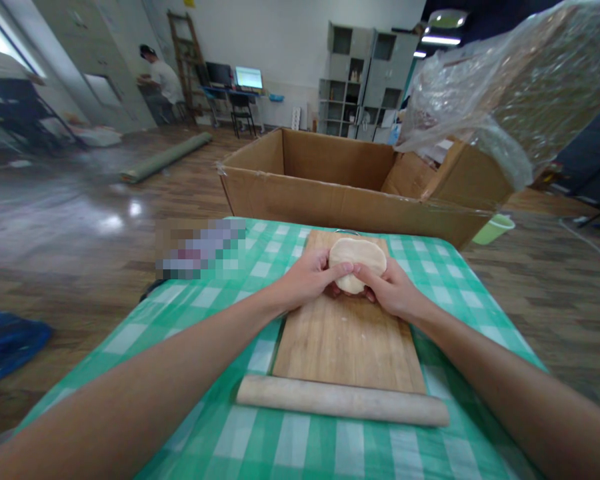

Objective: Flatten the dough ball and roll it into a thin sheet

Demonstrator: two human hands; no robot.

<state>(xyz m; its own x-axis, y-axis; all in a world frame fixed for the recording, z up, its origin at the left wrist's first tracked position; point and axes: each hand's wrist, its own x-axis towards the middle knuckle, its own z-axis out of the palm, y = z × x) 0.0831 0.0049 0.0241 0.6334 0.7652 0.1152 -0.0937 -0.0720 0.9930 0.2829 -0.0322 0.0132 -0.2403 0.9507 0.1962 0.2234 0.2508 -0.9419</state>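
A flat, pale, rounded piece of dough (359, 257) is held up over the far half of a wooden cutting board (350, 343). My left hand (316, 277) grips its left side, with the thumb pressed on the near face and the fingers curled behind. On the other side my right hand (389, 288) holds it the same way, and the two thumb tips meet near its middle. The fingers behind the dough are mostly hidden. Along the board's near edge lies a wooden rolling pin (343, 400), touched by neither hand.
A green checked tablecloth (230, 440) covers the table. Just past its far edge stands a large open cardboard box (330, 197) with plastic wrap (480, 80) at its right. A pale green bin (495, 228) is at right. A person (163, 77) sits far left.
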